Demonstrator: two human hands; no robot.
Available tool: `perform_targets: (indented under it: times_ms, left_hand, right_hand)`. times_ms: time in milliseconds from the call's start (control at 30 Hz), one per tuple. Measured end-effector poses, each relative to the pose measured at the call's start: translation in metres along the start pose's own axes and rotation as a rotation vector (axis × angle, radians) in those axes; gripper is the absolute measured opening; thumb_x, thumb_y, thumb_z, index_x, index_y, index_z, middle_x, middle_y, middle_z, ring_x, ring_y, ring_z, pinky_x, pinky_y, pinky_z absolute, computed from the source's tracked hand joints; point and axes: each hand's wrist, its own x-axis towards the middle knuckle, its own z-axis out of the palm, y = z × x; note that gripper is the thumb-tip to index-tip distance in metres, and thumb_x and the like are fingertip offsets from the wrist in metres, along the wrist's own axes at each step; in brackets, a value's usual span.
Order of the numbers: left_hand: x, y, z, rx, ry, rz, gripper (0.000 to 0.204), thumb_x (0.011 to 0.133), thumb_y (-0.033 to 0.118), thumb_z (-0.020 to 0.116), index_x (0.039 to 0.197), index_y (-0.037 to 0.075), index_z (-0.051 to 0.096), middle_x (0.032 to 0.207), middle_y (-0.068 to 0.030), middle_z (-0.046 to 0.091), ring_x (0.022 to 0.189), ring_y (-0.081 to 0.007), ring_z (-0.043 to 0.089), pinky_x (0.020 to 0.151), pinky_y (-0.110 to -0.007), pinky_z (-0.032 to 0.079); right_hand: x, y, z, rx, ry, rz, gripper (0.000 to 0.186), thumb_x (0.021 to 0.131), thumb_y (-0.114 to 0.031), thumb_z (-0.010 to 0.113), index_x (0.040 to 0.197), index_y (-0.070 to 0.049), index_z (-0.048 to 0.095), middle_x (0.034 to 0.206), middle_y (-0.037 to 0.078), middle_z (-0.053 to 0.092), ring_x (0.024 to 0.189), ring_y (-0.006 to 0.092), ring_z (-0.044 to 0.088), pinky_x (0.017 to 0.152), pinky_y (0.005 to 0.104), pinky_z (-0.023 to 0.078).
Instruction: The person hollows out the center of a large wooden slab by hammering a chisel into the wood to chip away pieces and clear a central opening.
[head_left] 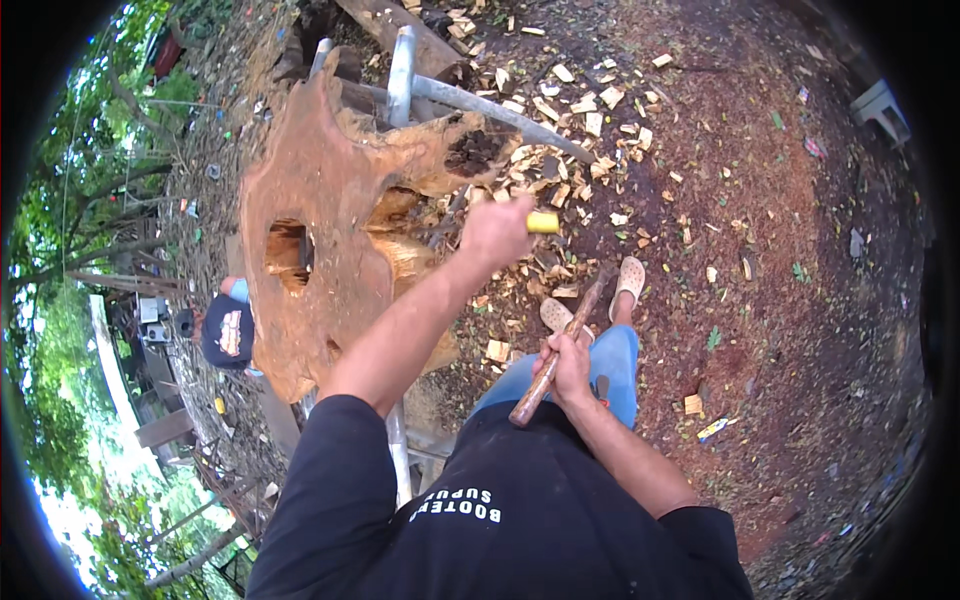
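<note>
My left hand is closed round a tool with a yellow handle. Its other end is hidden by the hand, so I cannot tell its kind. Just left of that hand is the rough, pale-cut hollow in the edge of a large reddish-brown wood slab. My right hand grips a brown wooden stick in front of my body. It slants from my waist up to the right, its far end near my feet. A squarish hole goes into the slab farther left.
Grey metal pipes stand beside the slab. Wood chips litter the reddish ground around my clogs. A person in a dark shirt is beyond the slab's left edge. A pale plastic seat stands far right.
</note>
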Motion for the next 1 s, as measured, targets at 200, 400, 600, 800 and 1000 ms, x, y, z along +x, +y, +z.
perform_targets:
  times_ms: [200, 400, 600, 800, 1000]
  left_hand:
    - [-0.050, -0.002, 0.024, -0.012, -0.030, 0.246, 0.023, 0.074, 0.016, 0.070, 0.089, 0.009, 0.054, 0.076, -0.0095, 0.068, 0.071, -0.0255, 0.069, 0.066, -0.039, 0.053]
    - [-0.059, -0.005, -0.034, -0.094, 0.030, 0.281, 0.024, 0.072, 0.015, 0.069, 0.091, 0.009, 0.055, 0.077, -0.0111, 0.068, 0.075, -0.0297, 0.069, 0.071, -0.043, 0.053]
    - [-0.065, -0.030, -0.050, 0.001, -0.144, 0.287, 0.027, 0.071, 0.020, 0.069, 0.090, 0.008, 0.055, 0.071, -0.0129, 0.067, 0.072, -0.0326, 0.069, 0.068, -0.045, 0.054]
    - [-0.050, -0.026, -0.058, -0.033, -0.175, 0.177, 0.021, 0.073, 0.022, 0.068, 0.085, 0.008, 0.057, 0.071, -0.0137, 0.067, 0.072, -0.0341, 0.069, 0.070, -0.047, 0.054]
    - [-0.041, -0.021, -0.063, -0.084, -0.127, 0.144, 0.020, 0.073, 0.022, 0.068, 0.086, 0.009, 0.059, 0.070, -0.0149, 0.067, 0.072, -0.0366, 0.069, 0.072, -0.048, 0.055]
  right_hand:
    - [-0.006, -0.008, -0.001, 0.004, 0.003, 0.030, 0.011, 0.088, -0.016, 0.049, 0.085, -0.006, 0.049, 0.067, 0.007, 0.054, 0.047, 0.0199, 0.057, 0.041, 0.0343, 0.050]
    - [0.002, -0.017, -0.019, 0.003, -0.015, -0.003, 0.010, 0.087, -0.016, 0.050, 0.089, -0.006, 0.049, 0.069, 0.007, 0.056, 0.049, 0.0197, 0.059, 0.043, 0.0336, 0.051]
    - [0.000, -0.019, -0.023, 0.029, -0.037, -0.005, 0.011, 0.087, -0.013, 0.049, 0.095, -0.005, 0.046, 0.069, 0.008, 0.056, 0.046, 0.0194, 0.058, 0.041, 0.0333, 0.051]
    - [-0.033, -0.023, 0.001, -0.261, -0.066, -0.496, 0.020, 0.089, -0.009, 0.052, 0.105, -0.002, 0.042, 0.080, 0.011, 0.059, 0.056, 0.0176, 0.060, 0.054, 0.0283, 0.053]
    - [0.002, -0.097, -0.004, 0.158, -0.381, -0.291, 0.009, 0.086, -0.009, 0.055, 0.088, -0.006, 0.047, 0.068, 0.008, 0.054, 0.050, 0.0170, 0.053, 0.052, 0.0335, 0.051]
